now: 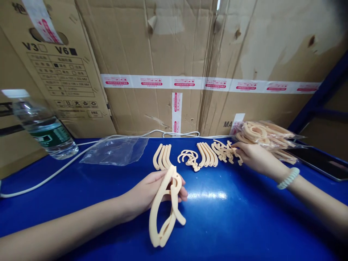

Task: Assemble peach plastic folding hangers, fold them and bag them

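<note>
My left hand [146, 188] is closed on a folded beige plastic clothes hanger [154, 217], held tilted above the blue table in front of me. Its fingers wrap behind the hanger's upper end. My right hand [251, 156] reaches to a pile of small curved beige plastic pieces [223, 150], fingertips pinched at the pile's right edge; what they grip, if anything, is too small to make out. Between the hands lie a row of beige hanger arms [208, 154] and a cluster of beige hooks [187, 156]. Another row of arms [163, 154] lies just beyond my left hand.
Bagged beige hanger parts [263, 134] are stacked at the right, beside a dark flat device [320, 161]. At the left stand a water bottle [45, 130] and an empty clear bag [114, 150]. A white cable [54, 175] runs along the back, before cardboard [163, 47].
</note>
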Motion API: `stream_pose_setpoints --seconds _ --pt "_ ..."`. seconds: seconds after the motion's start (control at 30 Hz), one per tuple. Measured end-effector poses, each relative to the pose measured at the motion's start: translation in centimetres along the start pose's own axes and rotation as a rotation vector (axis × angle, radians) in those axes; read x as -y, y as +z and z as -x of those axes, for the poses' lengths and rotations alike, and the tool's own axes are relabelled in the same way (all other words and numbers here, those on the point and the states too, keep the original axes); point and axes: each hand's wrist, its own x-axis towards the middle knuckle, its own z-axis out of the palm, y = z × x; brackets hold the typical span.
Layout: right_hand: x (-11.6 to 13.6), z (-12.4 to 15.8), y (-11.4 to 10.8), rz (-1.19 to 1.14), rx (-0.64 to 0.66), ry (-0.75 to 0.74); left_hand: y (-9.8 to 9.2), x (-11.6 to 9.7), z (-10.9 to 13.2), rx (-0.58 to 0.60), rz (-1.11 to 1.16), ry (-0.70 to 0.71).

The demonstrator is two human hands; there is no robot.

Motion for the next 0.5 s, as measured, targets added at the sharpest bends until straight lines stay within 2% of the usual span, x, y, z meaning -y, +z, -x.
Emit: stream_pose_setpoints --seconds 0.1,0.2,0.33,0.43,0.5 --pt "2.8 0.9 -0.6 -0.118 -0.098 -0.117 0.2 -0.1 0.1 -0.015 0.038 0.018" --pt "6.9 2.5 -1.3 -0.324 -0.150 -0.357 0.1 0.0 0.0 -0.022 0.082 0.033" --pt "11.7 5.1 -1.9 -0.421 -0.077 -0.681 0.2 0.2 -0.1 -0.054 0.105 0.092" --pt "13.3 6.3 -1.9 -0.395 -0.007 -0.832 0.2 0.3 -0.2 -0.081 0.104 0.124" --pt "13.7 6.7 -1.7 -0.346 -0.023 -0.894 0.2 0.4 -0.2 -0.097 0.107 0.109"
